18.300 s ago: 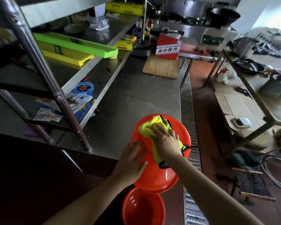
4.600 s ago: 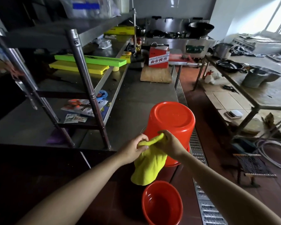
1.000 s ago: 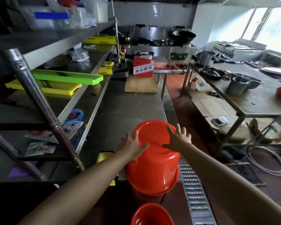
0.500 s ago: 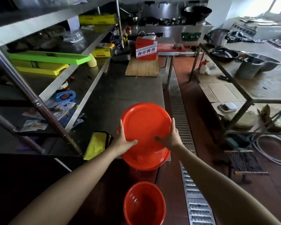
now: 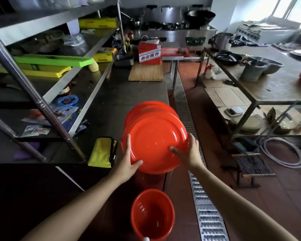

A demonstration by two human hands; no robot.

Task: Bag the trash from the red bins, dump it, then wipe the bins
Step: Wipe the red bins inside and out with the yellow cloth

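The round red plastic bin (image 5: pixel 155 136) lies tipped at the centre of the frame, base toward the camera, over the near edge of the steel desk (image 5: pixel 129 94). The left hand (image 5: pixel 127 162) and right hand (image 5: pixel 188 152) press its sides, fingers mostly straight.

Risk: the smooth wall may slip from flat palms, dropping the bin onto the second red bin (image 5: pixel 152 214) on the floor below.

A folded yellow cloth (image 5: pixel 102 152) lies left. Steel shelves fill the upper left; a floor drain grate (image 5: pixel 195 153) runs right.
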